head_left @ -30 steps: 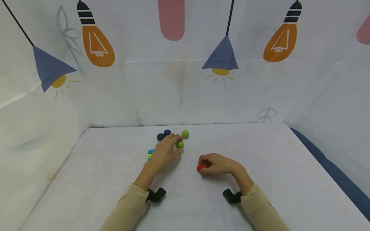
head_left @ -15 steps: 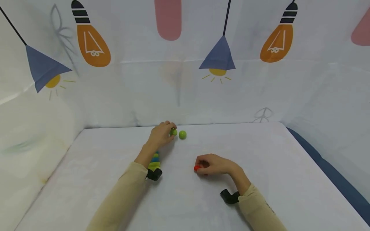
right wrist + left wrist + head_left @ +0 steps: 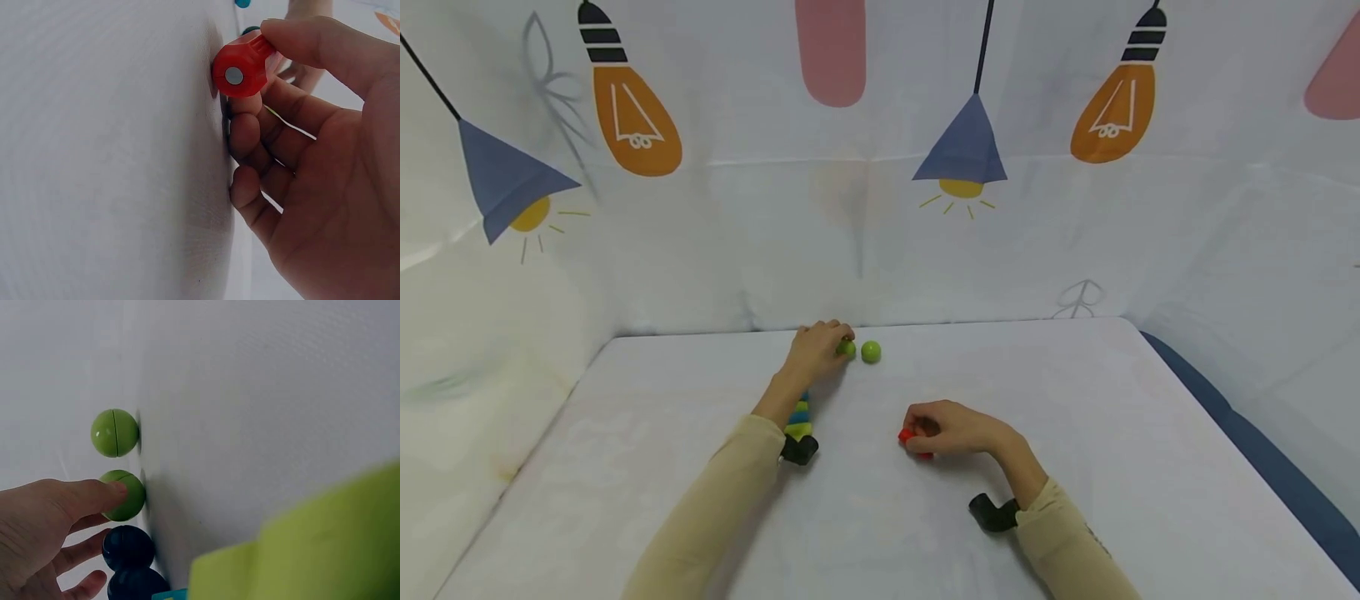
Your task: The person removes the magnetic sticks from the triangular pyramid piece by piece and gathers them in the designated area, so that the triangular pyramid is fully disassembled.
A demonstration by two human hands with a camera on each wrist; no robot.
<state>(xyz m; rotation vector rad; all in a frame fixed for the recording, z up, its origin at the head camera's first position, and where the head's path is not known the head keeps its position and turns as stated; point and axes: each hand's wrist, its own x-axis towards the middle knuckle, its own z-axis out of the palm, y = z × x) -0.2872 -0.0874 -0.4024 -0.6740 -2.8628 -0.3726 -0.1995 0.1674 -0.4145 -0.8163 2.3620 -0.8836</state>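
My left hand (image 3: 827, 345) reaches to the back of the white table (image 3: 1075, 433) and pinches a green ball (image 3: 848, 349) that sits on the cloth. In the left wrist view one finger lies over this green ball (image 3: 128, 495). A second green ball (image 3: 871, 352) lies just right of it, apart. Two dark blue balls (image 3: 128, 547) sit close under the hand. My right hand (image 3: 934, 429) rests mid-table, thumb and fingers pinching a short red piece (image 3: 240, 67) with a metal disc in its end, held against the cloth.
A stack of blue, green and yellow short pieces (image 3: 799, 418) lies under my left forearm. Printed fabric walls (image 3: 865, 233) close the table at the back and both sides. A dark blue edge (image 3: 1247, 425) runs along the right.
My left hand carried the green ball from mid-table to the back, beside the other green ball, and lowered it onto the cloth. My right hand kept still with the red piece.
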